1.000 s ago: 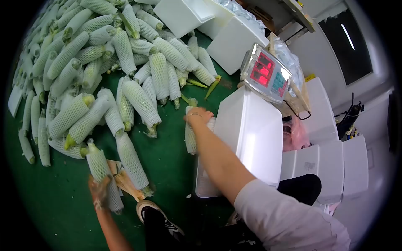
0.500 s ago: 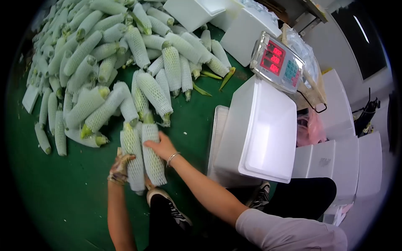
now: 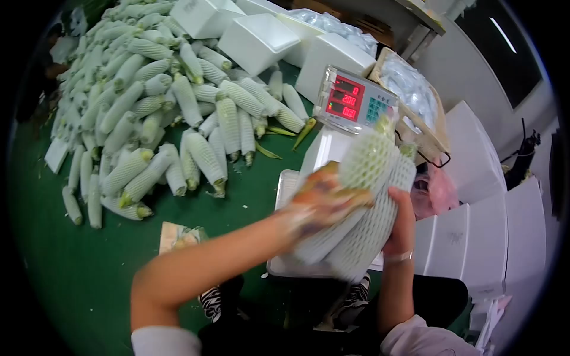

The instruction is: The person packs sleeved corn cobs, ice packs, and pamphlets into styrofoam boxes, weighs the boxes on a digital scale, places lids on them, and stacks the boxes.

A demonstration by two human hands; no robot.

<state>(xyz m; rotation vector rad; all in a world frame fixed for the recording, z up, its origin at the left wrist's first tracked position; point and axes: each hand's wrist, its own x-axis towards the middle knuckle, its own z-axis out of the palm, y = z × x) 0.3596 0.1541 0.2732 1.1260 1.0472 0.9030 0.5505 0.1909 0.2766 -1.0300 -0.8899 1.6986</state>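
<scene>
My left hand [image 3: 329,199], in a stained, clear glove and smeared by motion, grips net-wrapped corn cobs [image 3: 362,207] from their left side. My right hand [image 3: 402,222], with a bracelet at the wrist, is wrapped round their right side. The cobs are held together, tilted, above the white foam box [image 3: 325,148], and they hide most of it. Behind them stands the scale display [image 3: 354,99] with red digits. Under the box lies a metal scale plate [image 3: 285,184].
A big pile of net-wrapped corn [image 3: 148,107] covers the green floor [image 3: 113,279] at the left. White foam boxes [image 3: 258,38] stand at the back and more at the right. A pink bag [image 3: 442,190] and a crate of clear bags [image 3: 409,83] are on the right.
Both hands have moved right and up from the floor by the pile, carrying the wrapped cobs over the foam box. The left arm now reaches across the view.
</scene>
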